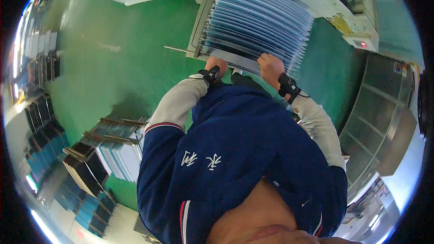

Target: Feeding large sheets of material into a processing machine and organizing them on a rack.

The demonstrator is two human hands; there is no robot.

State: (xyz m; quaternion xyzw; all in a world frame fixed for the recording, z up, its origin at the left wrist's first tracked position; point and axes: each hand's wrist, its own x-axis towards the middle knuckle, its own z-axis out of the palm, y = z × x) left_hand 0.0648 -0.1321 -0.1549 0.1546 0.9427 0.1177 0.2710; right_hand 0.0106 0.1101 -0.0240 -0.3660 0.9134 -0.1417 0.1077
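A wheeled-looking rack (195, 40) stands in front of me, filled with a row of thin, pale blue upright panels (257, 18). The nearest panel (237, 59) is a greyish, see-through sheet along the rack's near side. My left hand (217, 66) is closed at the near left corner of the rack; its fingers are partly turned away, and what they grip is hidden. My right hand (271, 68) is closed with its fingertips on the near panel's upper edge, towards the right. Both wrists wear black strapped devices.
A metal rod (178, 49) sticks out left of the rack. Beyond it stands a machine (361, 41) with a red display. Behind me on the left are racks of white and blue panels (120, 158). A grey-framed cabinet (375, 117) stands at right on the green floor (108, 54).
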